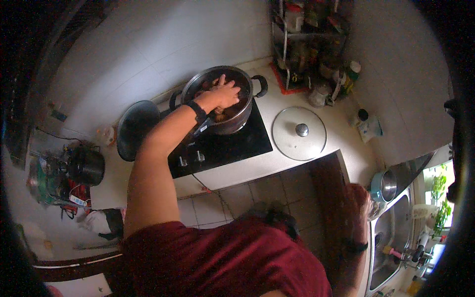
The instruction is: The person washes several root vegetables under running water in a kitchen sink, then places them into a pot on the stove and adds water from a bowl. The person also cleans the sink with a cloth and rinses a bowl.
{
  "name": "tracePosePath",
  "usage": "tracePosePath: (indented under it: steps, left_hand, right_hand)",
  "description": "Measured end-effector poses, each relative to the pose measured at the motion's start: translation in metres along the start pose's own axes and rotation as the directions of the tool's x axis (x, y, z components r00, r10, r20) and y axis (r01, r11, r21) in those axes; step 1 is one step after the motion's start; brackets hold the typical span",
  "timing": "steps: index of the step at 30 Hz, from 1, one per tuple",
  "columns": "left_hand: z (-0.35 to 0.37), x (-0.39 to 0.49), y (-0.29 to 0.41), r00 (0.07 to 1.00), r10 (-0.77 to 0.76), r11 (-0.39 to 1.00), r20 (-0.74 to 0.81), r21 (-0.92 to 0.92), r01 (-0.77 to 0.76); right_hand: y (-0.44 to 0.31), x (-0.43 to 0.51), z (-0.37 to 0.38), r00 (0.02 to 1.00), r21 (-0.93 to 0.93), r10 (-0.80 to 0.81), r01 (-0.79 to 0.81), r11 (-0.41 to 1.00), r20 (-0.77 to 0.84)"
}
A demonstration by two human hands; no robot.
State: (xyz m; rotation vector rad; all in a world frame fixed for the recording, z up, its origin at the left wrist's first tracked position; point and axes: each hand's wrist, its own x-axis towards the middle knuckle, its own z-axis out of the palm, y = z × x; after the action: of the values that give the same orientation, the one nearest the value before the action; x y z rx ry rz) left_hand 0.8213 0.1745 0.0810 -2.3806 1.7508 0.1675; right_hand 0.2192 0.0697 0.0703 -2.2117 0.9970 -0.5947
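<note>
My left hand reaches over a deep two-handled steel pot, fingers spread, above brown pieces of food. Whether the fingertips touch the food is hidden by the hand. The pot stands on a black glass cooktop with two knobs at its front. To the right of the cooktop, a glass lid with a round metal knob lies on the white counter. Far right, my right hand is blurred at the counter edge, beside a clear object near the sink. Its grip is unclear.
A dark round pan or lid leans left of the cooktop. Behind the glass lid stands a rack of jars. A light-blue pot sits by the steel sink. A dark pot is at far left.
</note>
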Motion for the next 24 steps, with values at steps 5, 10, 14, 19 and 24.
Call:
tracePosePath:
  steps: [5, 10, 14, 19, 24]
  left_hand:
    - [-0.010, -0.008, -0.030, 0.999, -0.032, 0.998, -0.044, -0.056, 0.029]
    - [-0.009, -0.013, -0.056, 0.919, -0.322, 0.895, -0.227, -0.391, 0.218]
    - [0.003, -0.009, -0.074, 0.914, -0.346, 0.885, -0.212, -0.397, 0.243]
    - [0.021, -0.014, -0.069, 0.926, -0.342, 0.817, -0.159, -0.537, 0.210]
    - [-0.012, -0.039, -0.056, 0.843, -0.460, 0.637, -0.280, -0.765, 0.093]
  right_hand:
    - [-0.010, 0.096, 0.049, 0.982, 0.251, -0.024, -0.025, 0.968, 0.188]
    - [-0.028, 0.159, 0.093, 0.959, 0.206, -0.207, 0.167, 0.964, 0.195]
    - [-0.017, 0.184, 0.119, 0.935, 0.111, -0.334, 0.322, 0.940, 0.118]
    - [0.017, 0.215, 0.161, 0.910, -0.150, -0.356, 0.390, 0.908, 0.212]
    - [0.030, 0.238, 0.193, 0.804, -0.116, -0.366, 0.467, 0.877, 0.468]
